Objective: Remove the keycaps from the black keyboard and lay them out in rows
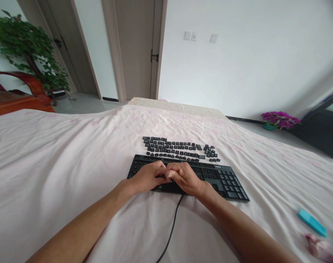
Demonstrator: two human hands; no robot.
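Left hand (151,176) and right hand (184,178) meet over the keyboard (210,175) — whether either grip is closed on anything, I cannot tell; loose keycaps (167,147) lie in rows beyond.

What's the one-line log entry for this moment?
left hand: over keyboard, meeting right hand | right hand: curled | anything held: hidden | loose keycaps: in rows beyond keyboard | numpad keys: in place

White wall (237,73), two taupe doors (135,47), leafy plant (24,40) behind a wooden chair (18,104), pale floor (84,103), perhaps tile.
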